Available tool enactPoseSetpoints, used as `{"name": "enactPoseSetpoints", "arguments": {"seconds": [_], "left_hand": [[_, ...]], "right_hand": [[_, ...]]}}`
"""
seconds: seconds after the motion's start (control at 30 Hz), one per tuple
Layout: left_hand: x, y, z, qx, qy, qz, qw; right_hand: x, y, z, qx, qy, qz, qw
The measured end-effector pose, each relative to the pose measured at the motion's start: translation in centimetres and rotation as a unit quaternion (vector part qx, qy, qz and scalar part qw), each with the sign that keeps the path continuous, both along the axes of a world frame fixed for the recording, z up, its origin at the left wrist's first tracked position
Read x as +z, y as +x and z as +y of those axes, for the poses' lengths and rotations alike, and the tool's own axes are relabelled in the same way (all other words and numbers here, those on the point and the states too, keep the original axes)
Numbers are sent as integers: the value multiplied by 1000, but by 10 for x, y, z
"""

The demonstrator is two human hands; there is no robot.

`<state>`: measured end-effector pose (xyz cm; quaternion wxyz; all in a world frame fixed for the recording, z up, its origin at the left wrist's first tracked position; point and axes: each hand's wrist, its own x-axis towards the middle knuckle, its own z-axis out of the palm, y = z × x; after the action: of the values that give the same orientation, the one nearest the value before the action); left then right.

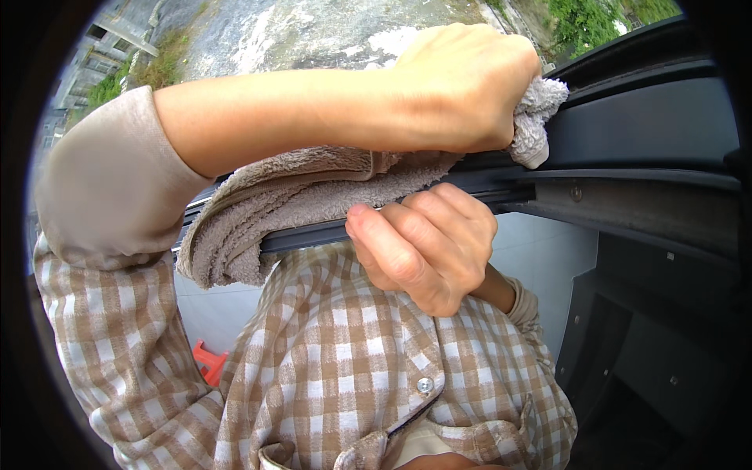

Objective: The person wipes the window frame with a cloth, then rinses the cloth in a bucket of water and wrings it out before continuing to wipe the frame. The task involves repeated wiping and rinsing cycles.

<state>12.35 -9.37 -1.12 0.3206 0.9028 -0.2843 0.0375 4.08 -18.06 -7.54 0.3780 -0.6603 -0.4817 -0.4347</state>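
Observation:
My left hand is clenched around a bunched end of a grey-brown terry towel, beside the dark frame on the right. The bunched end sticks out past the fist, touching the frame. Under my left forearm the rest of the towel lies folded over a dark window track, one end hanging down on my side. My right hand curls its fingers at this track, close to the towel's lower edge. Its thumb and palm are hidden.
Beyond the track, outdoors and below, lie weathered concrete ground, green shrubs and grey buildings. Behind me are a pale tiled floor and a red plastic object. A dark panel stands at lower right.

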Motion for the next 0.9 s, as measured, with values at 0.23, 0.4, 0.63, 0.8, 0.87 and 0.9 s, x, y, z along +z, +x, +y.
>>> {"name": "enactPoseSetpoints", "arguments": {"seconds": [0.23, 0.4, 0.63, 0.8, 0.87, 0.9], "left_hand": [[-11, -8, -10, -1, -38, -50, 998], [-18, -1, -5, -65, -20, -76, 995], [10, 2, 20, -118, 121, 23, 985], [20, -13, 48, -99, 248, 91, 959], [28, -19, 62, -100, 246, 33, 964], [31, -20, 66, -105, 214, 31, 971]], "right_hand": [[-2, 2, 0, -1, 6, -2, 1000], [-3, 4, -2, -5, 2, -2, 1000], [-4, 8, -5, 3, -10, 12, 1000], [-9, 5, -4, 4, 1, 8, 1000], [-10, 5, -4, -1, -1, 8, 1000], [-12, 6, -6, 4, 0, 1, 1000]]}}
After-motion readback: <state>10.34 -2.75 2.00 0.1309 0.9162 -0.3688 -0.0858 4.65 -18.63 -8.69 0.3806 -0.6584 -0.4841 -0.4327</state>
